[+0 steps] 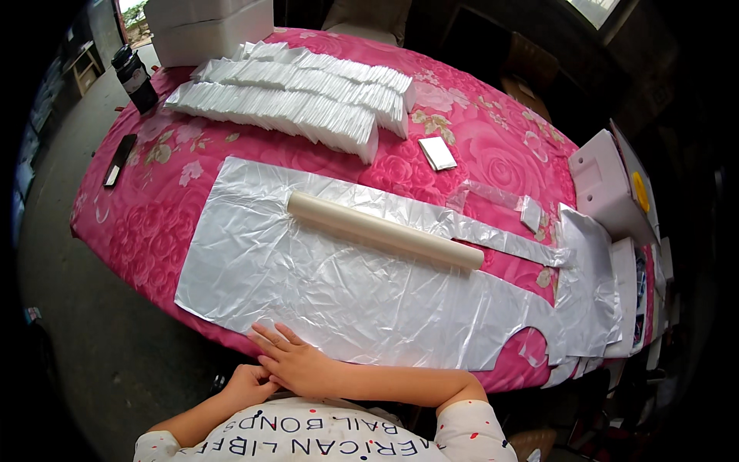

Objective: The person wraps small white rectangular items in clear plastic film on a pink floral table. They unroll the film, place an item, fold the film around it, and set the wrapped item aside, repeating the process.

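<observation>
A sheet of thin, silvery-white plastic, shaped like a large vest carrier bag, lies creased across the table in front of me. Its long handle strips reach right, with a rounded cut-out between them. On top rests a smooth beige tube, slanting down to the right, with neither hand touching it. My right hand lies at the plastic's near edge, fingers spread. Close against it, by the table edge, is my left hand, its fingers curled and partly hidden by the right; what they hold, if anything, does not show.
Rows of folded white packets stand at the back left, beside a white foam box and dark bottle. A single white packet and a black flat object lie apart. Another foam box stands right on the pink flowered cloth.
</observation>
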`<action>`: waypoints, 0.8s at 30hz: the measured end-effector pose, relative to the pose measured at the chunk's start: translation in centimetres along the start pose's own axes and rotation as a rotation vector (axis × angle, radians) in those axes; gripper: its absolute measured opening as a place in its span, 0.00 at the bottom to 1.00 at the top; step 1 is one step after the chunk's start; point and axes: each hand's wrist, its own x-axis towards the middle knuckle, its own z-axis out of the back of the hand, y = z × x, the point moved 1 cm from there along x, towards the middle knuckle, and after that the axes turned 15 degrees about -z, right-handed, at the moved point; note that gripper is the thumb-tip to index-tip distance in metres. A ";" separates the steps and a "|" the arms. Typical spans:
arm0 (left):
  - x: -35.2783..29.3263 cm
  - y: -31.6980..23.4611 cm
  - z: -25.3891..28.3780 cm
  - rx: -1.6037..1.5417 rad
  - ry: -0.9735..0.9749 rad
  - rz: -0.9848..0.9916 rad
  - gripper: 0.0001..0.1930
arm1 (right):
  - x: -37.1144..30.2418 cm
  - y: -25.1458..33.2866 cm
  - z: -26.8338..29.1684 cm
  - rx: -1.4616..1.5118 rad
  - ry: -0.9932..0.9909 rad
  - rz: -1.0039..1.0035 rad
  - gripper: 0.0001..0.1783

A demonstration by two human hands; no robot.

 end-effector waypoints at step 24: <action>5.7 -6.1 2.6 0.314 -0.170 -0.640 0.18 | 0.6 -34.1 24.9 -0.421 -0.907 -1.140 0.23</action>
